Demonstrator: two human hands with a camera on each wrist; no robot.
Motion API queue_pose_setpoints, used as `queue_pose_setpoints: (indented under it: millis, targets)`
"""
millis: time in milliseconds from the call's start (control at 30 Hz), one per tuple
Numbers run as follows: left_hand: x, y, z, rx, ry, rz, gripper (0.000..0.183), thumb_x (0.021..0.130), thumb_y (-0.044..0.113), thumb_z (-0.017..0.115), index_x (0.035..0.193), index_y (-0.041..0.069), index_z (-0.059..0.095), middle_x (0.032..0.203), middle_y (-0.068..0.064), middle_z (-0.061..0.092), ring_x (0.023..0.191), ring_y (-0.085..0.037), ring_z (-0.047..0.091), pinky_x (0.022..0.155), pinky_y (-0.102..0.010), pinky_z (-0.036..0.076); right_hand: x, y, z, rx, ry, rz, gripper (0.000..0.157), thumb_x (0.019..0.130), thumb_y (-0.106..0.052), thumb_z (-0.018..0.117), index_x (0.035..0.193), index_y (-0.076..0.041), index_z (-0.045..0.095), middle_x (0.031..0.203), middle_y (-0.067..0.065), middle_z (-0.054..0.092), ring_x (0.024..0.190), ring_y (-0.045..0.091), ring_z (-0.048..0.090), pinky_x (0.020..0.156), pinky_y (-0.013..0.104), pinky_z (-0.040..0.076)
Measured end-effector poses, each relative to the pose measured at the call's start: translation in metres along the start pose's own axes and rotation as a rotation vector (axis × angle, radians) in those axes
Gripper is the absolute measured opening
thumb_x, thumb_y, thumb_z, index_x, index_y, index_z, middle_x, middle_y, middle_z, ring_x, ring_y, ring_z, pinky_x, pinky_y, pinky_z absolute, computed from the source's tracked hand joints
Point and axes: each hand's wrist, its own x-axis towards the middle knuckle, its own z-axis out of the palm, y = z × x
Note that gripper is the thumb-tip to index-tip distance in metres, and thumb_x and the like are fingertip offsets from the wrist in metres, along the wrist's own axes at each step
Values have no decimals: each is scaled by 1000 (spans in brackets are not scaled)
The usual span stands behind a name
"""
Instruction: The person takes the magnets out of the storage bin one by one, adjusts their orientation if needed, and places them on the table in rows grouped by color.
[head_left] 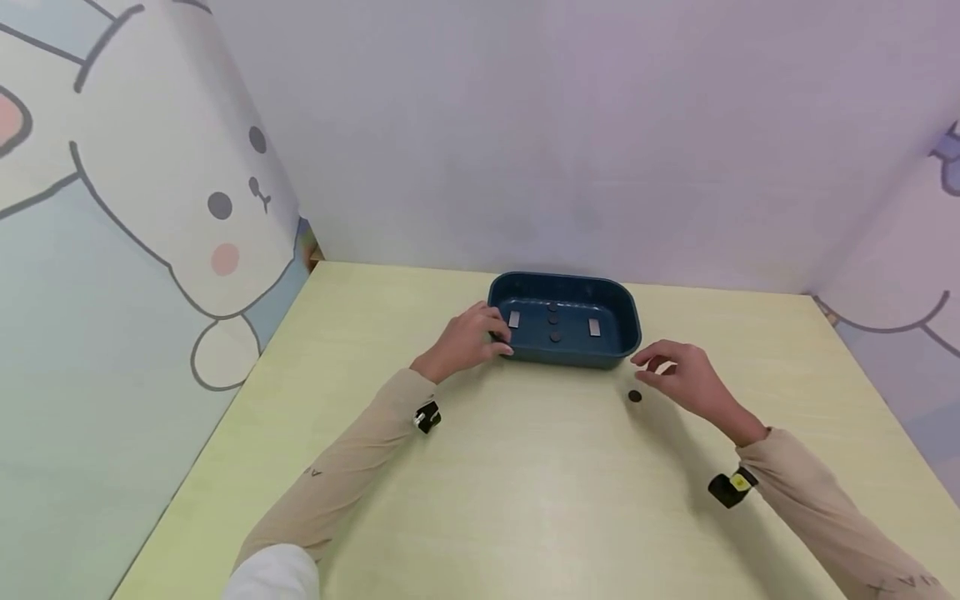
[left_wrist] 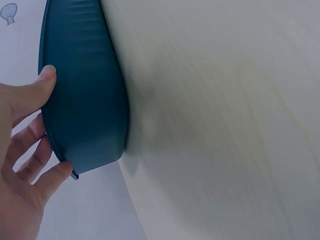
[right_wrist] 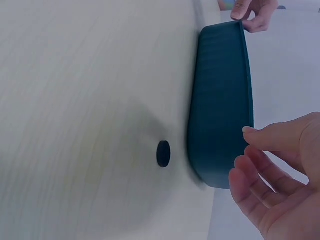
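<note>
Navy-blue plastic for our tray (head_left: pixel 566 358), sitting on the desk (head_left: pixel 487 483) near the back wall. From the head view, we've got three dark discs (head_left: pixel 552 319) in a row inside, with a pale rectangle (head_left: pixel 513 320) on the left and another pale rectangle (head_left: pixel 594 327) on the right. Our left hand (head_left: pixel 467 337) has its fingers on the tray's left end; our right hand (head_left: pixel 686 379) hovers by the near right corner, just above a loose disc (head_left: pixel 634 396) on the desk.

Left wrist view: thumb on the outer wall, fingers around the rim, so that's a proper grip. We'd hold it level so nothing inside slides.

Right wrist view: fingers loosely bent, holding nothing; can't tell if the thumb touches the rim. We'd watch that loose disc beside the tray, easy to knock.
</note>
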Motion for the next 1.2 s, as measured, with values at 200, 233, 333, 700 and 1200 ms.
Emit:
queue_pose_setpoints:
  millis: [200, 233, 333, 700, 1200]
  targets:
    - [1, 2, -1, 8, -8, -13, 11, 82, 27, 76, 86, 17, 72, 91, 3, 59, 85, -14, 47, 66, -29, 44, 7, -8, -9, 23, 7, -3, 16, 80, -2, 74, 96, -1, 71, 91, 12, 68, 74, 15, 59, 63, 23, 51]
    - [1, 2, -1, 10, -8, -10, 11, 82, 27, 76, 86, 17, 72, 91, 3, 59, 85, -14, 47, 66, -28, 43, 8, -9, -9, 29, 10, -4, 16, 80, -2, 74, 96, -1, 71, 91, 11, 68, 75, 15, 59, 63, 22, 51]
    - [1, 2, -1, 11, -9, -4, 12, 82, 27, 75, 86, 17, 72, 90, 5, 58, 84, -13, 46, 65, -27, 43, 11, -11, -11, 43, 16, -4, 16, 81, -4, 74, 97, -1, 71, 91, 11, 68, 75, 14, 59, 63, 19, 50]
    - [0, 3, -2, 0, -13, -12, 12, 82, 25, 76, 88, 15, 73, 90, 3, 59, 84, -15, 47, 64, -28, 43, 28, -16, -11, 102, -23, 78, 20, 84, -11, 73, 101, -1, 70, 92, 9, 67, 80, 13, 60, 67, 19, 50]
    - [-1, 1, 1, 15, -1, 0, 13, 82, 27, 75, 87, 16, 73, 90, 4, 58, 84, -13, 47, 65, -29, 44, 46, -15, -4, 194, -63, 83, 20, 86, -12, 71, 103, -4, 68, 98, 12, 64, 84, 18, 60, 72, 19, 50]
